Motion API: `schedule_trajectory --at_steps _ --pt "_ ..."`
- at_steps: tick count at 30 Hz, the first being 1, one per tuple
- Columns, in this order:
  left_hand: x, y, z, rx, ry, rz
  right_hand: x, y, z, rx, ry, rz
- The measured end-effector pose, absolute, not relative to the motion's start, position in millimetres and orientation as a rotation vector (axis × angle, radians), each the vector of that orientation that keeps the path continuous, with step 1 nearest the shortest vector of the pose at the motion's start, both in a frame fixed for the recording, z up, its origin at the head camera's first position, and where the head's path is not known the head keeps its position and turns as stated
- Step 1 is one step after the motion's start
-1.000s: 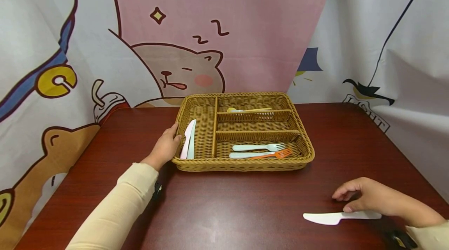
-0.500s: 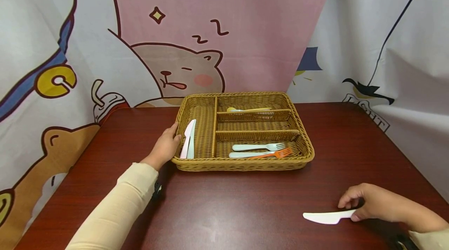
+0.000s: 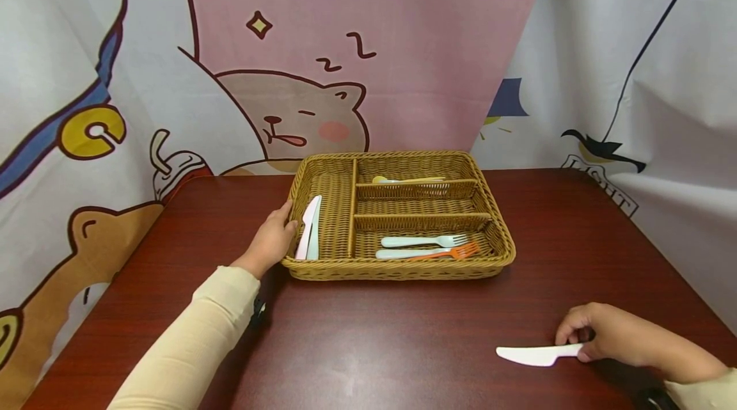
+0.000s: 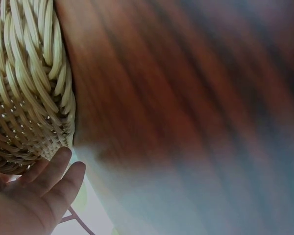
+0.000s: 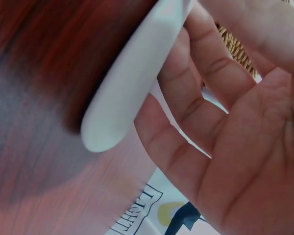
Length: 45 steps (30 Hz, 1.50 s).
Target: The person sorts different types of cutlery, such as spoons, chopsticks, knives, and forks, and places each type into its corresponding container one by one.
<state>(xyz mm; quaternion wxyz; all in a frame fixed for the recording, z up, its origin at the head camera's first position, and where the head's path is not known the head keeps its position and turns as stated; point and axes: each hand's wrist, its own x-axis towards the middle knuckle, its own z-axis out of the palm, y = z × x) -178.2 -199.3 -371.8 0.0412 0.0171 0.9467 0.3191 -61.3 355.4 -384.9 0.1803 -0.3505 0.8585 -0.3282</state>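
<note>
My left hand is at the left side of a woven basket, thumb over the rim and the other fingers along the outer wall. In the left wrist view, fingers reach up beside the wicker wall. At the front right, my right hand pinches a white plastic knife by its handle. The blade points left, low over the table. In the right wrist view the rounded handle end sticks out past the curled fingers; the blade is out of that view.
The basket's left compartment has a pink knife and a pale green knife. In the front compartment lie a pale fork, an orange fork and another pale handle. A yellow utensil shows at the back. Printed cloth hangs behind.
My right hand has shifted slightly down and right, and its thumb and fingers have closed on the knife's handle. The knife lies almost where it was. The left hand and basket have stayed put.
</note>
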Motion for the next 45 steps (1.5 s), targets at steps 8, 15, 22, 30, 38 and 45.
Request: schedule_trajectory --at_steps 8,15,22,30,38,45 --pt "-177.4 -199.1 -371.3 0.045 2.899 0.985 -62.1 352.9 -382.3 -0.940 2.386 -0.932" --pt "-177.2 -198.2 -370.3 0.065 2.907 0.978 -63.2 351.7 -381.0 -0.950 2.327 -0.972" --pt "-176.0 -198.7 -369.9 0.039 2.877 0.999 -63.9 351.5 -379.6 -0.942 2.288 -1.012" --pt "-176.9 -198.9 -370.6 0.044 2.881 0.997 -68.7 348.8 -378.0 -1.007 2.257 -1.071" --pt "-176.6 -199.9 -371.0 0.037 2.878 1.001 -74.4 338.3 -369.3 -0.966 2.299 -1.151" --pt "-176.7 -199.5 -370.9 0.041 2.878 0.995 -80.4 318.7 -358.5 -0.894 2.467 -1.123"
